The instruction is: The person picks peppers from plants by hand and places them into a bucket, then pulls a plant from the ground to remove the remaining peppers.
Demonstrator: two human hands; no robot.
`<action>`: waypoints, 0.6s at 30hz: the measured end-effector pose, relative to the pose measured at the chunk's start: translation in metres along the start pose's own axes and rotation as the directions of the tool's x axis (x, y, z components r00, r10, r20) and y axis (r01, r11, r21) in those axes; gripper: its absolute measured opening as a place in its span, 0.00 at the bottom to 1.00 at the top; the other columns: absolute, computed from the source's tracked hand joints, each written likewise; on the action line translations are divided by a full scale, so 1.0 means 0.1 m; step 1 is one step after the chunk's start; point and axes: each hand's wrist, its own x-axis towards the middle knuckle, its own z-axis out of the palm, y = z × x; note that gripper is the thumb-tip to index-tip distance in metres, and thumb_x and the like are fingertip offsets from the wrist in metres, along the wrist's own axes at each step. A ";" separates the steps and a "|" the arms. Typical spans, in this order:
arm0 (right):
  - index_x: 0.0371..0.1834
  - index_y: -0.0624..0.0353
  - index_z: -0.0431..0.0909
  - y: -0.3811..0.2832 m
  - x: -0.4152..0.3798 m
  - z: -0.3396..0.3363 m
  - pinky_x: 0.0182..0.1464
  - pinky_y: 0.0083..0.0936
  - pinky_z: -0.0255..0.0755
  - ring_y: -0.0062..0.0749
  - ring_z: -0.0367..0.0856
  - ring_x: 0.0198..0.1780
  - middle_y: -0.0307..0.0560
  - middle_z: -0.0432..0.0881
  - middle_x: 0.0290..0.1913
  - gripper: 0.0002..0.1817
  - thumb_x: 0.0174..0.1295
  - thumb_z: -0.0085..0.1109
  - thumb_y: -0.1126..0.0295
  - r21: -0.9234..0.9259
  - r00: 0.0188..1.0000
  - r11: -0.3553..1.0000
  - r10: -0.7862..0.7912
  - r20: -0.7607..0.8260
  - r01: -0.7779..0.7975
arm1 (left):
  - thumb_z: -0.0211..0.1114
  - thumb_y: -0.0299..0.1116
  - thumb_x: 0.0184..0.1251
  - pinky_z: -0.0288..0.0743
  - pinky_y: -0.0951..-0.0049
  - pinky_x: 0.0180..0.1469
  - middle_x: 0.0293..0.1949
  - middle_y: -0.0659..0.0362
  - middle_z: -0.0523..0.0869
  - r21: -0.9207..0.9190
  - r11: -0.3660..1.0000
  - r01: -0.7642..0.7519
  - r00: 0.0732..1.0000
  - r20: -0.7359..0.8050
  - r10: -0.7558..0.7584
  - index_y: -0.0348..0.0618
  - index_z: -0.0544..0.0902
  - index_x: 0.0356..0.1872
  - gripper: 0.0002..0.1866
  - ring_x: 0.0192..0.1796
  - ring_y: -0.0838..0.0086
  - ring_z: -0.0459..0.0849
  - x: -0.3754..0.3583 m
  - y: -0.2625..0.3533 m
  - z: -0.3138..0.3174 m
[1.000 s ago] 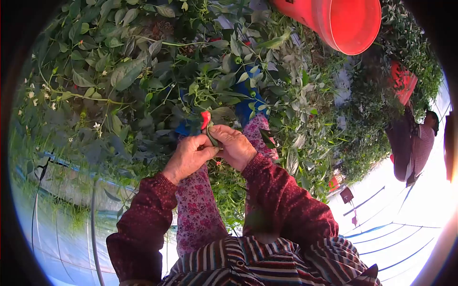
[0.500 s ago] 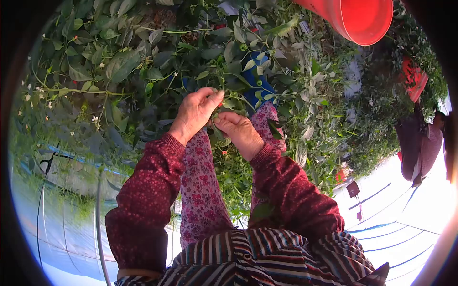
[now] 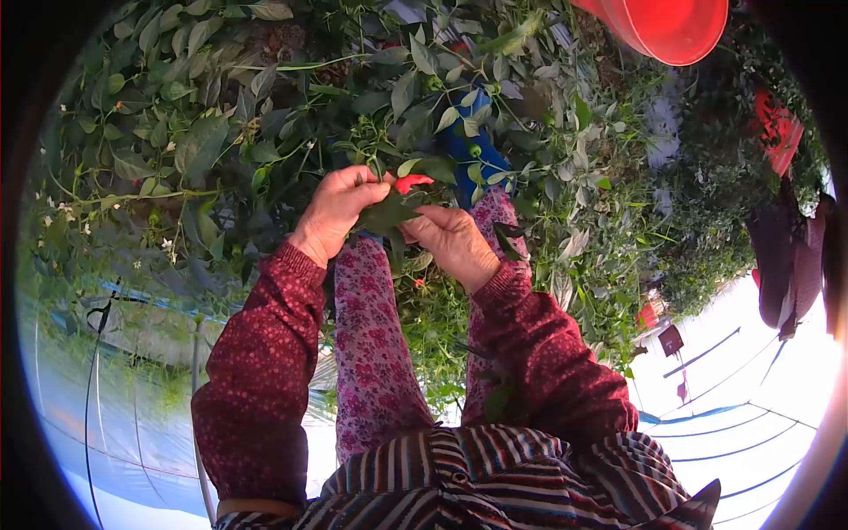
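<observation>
My left hand (image 3: 340, 210) is closed in a pinch on a green stem, in front of the leafy plants. Just right of its fingertips a small red pepper (image 3: 412, 184) shows among the leaves. My right hand (image 3: 452, 240), lower and to the right, pinches the edge of a green leaf (image 3: 387, 215) that lies between the two hands. The hands are a little apart.
Dense plants (image 3: 208, 146) with white flowers fill the left and top. A red bucket (image 3: 676, 31) is at the top right. Blue boots (image 3: 477, 150) stand among stems. Another person's dark clothing (image 3: 784, 265) shows at far right.
My hands have moved slightly apart, the left one to the left and the right one to the right. The red pepper, mostly hidden before, now shows clearly between them.
</observation>
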 end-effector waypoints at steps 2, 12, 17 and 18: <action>0.51 0.60 0.78 -0.09 0.01 -0.17 0.49 0.21 0.72 0.19 0.77 0.43 0.38 0.82 0.42 0.14 0.67 0.57 0.65 0.193 0.963 0.962 0.222 -0.151 -0.192 | 0.63 0.31 0.65 0.73 0.80 0.38 0.38 0.64 0.82 0.000 1.000 -0.008 1.000 -0.018 0.008 0.42 0.80 0.35 0.05 0.36 0.83 0.77 -0.07 0.02 -0.01; 0.50 0.63 0.75 -0.01 0.42 -0.09 0.39 0.22 0.76 0.21 0.78 0.36 0.43 0.82 0.37 0.18 0.66 0.58 0.60 -0.038 0.989 0.999 0.039 0.144 -0.034 | 0.61 0.32 0.65 0.73 0.79 0.35 0.33 0.64 0.81 0.236 0.972 -0.024 1.000 0.020 0.020 0.38 0.79 0.34 0.07 0.34 0.82 0.78 -0.06 0.11 -0.10; 0.41 0.61 0.77 -0.10 0.54 -0.06 0.31 0.18 0.72 0.17 0.75 0.28 0.37 0.80 0.31 0.15 0.62 0.64 0.60 0.049 0.981 0.982 0.177 0.073 -0.181 | 0.61 0.31 0.65 0.72 0.79 0.34 0.31 0.65 0.81 0.186 0.981 -0.061 0.998 -0.015 0.065 0.38 0.78 0.34 0.06 0.32 0.84 0.77 -0.05 0.09 0.06; 0.38 0.61 0.77 -0.11 0.57 -0.07 0.29 0.18 0.72 0.16 0.74 0.27 0.36 0.80 0.30 0.14 0.61 0.64 0.60 0.075 0.975 0.973 0.214 0.056 -0.218 | 0.61 0.30 0.66 0.72 0.79 0.35 0.31 0.65 0.81 0.127 0.987 -0.101 0.992 -0.059 0.109 0.38 0.78 0.34 0.05 0.33 0.84 0.76 -0.06 0.08 0.09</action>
